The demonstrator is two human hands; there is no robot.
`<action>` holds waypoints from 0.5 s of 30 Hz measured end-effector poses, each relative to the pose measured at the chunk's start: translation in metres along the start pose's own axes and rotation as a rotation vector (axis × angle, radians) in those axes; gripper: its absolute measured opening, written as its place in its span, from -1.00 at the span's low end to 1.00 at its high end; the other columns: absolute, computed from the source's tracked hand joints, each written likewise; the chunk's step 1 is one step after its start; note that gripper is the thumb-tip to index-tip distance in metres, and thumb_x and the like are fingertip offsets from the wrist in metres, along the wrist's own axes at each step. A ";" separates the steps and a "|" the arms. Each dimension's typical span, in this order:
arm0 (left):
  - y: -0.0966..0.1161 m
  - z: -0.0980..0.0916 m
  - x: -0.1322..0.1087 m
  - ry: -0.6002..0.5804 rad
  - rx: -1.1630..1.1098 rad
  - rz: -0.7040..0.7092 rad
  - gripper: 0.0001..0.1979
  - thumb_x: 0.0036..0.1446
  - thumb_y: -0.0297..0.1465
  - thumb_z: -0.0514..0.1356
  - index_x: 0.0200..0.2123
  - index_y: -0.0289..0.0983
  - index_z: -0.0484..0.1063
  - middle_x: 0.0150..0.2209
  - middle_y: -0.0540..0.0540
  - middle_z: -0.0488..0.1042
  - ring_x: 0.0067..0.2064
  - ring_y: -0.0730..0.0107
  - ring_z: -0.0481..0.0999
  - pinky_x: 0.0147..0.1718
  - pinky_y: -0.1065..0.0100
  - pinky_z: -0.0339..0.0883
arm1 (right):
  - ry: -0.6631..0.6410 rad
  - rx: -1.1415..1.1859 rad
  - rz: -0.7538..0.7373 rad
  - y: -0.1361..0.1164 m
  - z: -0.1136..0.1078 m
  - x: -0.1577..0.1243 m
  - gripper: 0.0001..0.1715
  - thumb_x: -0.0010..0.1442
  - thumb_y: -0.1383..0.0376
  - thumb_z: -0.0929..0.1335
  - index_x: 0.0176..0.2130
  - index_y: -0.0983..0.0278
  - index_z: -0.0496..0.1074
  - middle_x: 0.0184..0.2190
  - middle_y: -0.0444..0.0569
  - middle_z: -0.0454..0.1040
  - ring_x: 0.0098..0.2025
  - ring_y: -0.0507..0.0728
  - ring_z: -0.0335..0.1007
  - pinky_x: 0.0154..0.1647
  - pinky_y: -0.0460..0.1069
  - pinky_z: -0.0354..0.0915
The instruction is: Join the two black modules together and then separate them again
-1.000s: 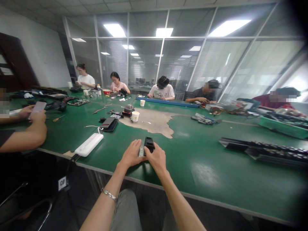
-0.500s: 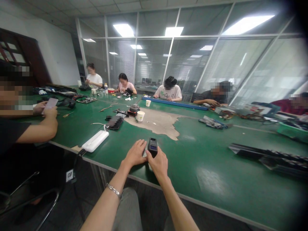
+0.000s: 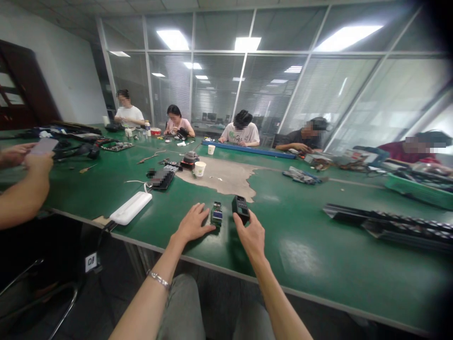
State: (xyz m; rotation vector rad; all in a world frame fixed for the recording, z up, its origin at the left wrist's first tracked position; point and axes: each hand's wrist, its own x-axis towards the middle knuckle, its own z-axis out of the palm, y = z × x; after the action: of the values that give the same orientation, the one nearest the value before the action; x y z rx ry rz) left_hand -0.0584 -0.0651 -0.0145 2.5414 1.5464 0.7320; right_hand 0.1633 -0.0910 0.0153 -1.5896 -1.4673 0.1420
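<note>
My right hand [image 3: 252, 233] grips a small black casing [image 3: 240, 208] and holds it just above the green table [image 3: 304, 245]. Beside it, my left hand [image 3: 193, 223] lies on the table with its fingers pressing the near end of a small green circuit board [image 3: 216, 214]. The casing and the board are apart, a short gap between them. A bracelet sits on my left wrist.
A white power bank [image 3: 130, 208] lies left of my hands near the table edge, a paper cup [image 3: 200, 168] and dark devices behind it. Long black parts [image 3: 389, 222] lie at the right. Several people sit round the table; a neighbour's arm [image 3: 21, 198] rests at the left.
The black casing, earlier together with the part under both hands, has come off to the right in my right hand, uncovering the green circuit board under my left.
</note>
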 end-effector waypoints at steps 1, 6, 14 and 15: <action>0.000 -0.001 0.000 -0.004 -0.001 0.002 -0.32 0.15 0.07 0.15 0.22 -0.19 0.22 0.32 -0.21 0.12 0.35 0.01 0.00 0.27 0.03 -0.02 | -0.017 -0.018 0.004 0.009 -0.001 -0.002 -0.41 0.15 -0.03 0.27 0.03 0.25 0.40 -0.13 0.06 0.52 -0.08 0.23 0.41 -0.05 0.06 0.24; 0.001 -0.002 0.001 -0.013 -0.009 0.008 -0.32 0.17 0.06 0.13 0.23 -0.19 0.21 0.31 -0.23 0.12 0.35 0.00 0.01 0.27 0.00 -0.01 | -0.045 -0.049 -0.025 0.036 0.003 -0.012 -0.42 0.16 0.02 0.27 0.05 0.29 0.38 -0.05 0.11 0.48 -0.01 0.23 0.37 0.03 0.07 0.21; -0.001 0.002 0.004 -0.023 0.017 -0.002 -0.28 0.16 0.09 0.10 0.22 -0.27 0.23 0.31 -0.26 0.12 0.35 -0.01 0.01 0.27 0.02 -0.02 | -0.061 -0.115 -0.037 0.035 0.004 -0.016 -0.43 0.17 0.03 0.28 0.03 0.33 0.39 -0.06 0.16 0.47 0.06 0.26 0.32 0.10 0.10 0.16; -0.002 0.003 0.004 -0.022 0.019 -0.002 -0.27 0.16 0.10 0.10 0.22 -0.29 0.24 0.31 -0.27 0.12 0.35 -0.02 0.01 0.27 0.03 -0.03 | -0.063 -0.125 -0.034 0.036 0.004 -0.017 -0.43 0.17 0.03 0.28 0.04 0.34 0.39 -0.05 0.17 0.47 0.06 0.26 0.32 0.10 0.10 0.16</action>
State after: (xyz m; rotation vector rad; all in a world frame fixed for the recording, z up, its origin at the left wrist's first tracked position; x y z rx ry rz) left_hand -0.0571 -0.0601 -0.0161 2.5522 1.5567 0.6891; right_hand 0.1819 -0.0972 -0.0192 -1.6721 -1.5776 0.0831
